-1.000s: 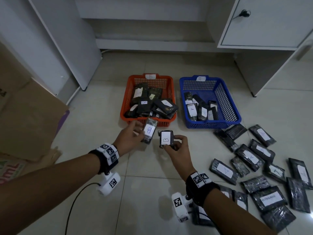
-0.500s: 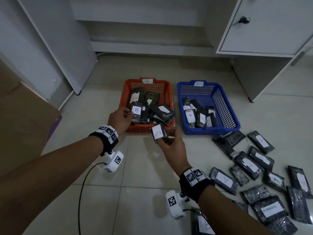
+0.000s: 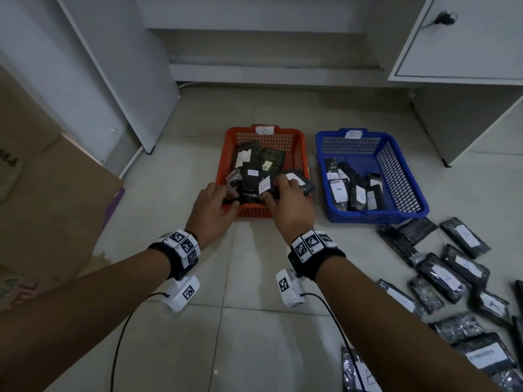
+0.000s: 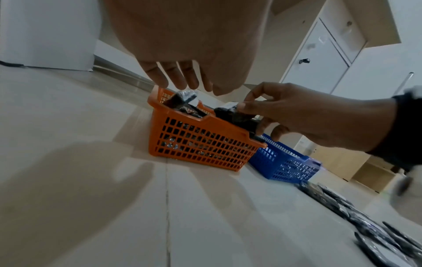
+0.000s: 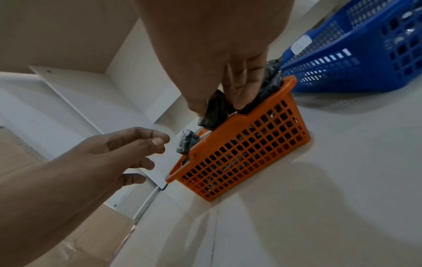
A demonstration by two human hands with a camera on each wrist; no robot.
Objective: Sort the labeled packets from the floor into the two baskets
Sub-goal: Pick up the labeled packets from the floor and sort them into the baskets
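The orange basket [image 3: 252, 212] holds several black packets with B labels. The blue basket [image 3: 402, 171] to its right holds A-labelled packets. My right hand [image 3: 271, 190] pinches a black packet [image 3: 266, 186] with a white B label just over the orange basket's front rim. The right wrist view shows its fingertips [image 5: 242, 101] curled on that packet [image 5: 214, 108]. My left hand [image 3: 226, 198] hovers at the basket's front left corner. Its fingers [image 4: 182, 81] are spread and hold nothing. A crinkled packet [image 3: 233, 178] lies in the basket just beyond them.
Several loose labelled packets [image 3: 441, 275] lie on the tiled floor at the right. A cardboard box [image 3: 56, 193] stands at the left. A white cabinet [image 3: 467, 38] and a white panel [image 3: 113, 80] stand behind the baskets. Cables trail from both wrist cameras.
Both hands moved forward from the bare floor to the orange basket. The left hand let go of its B packet into the basket. The right hand still holds its B packet.
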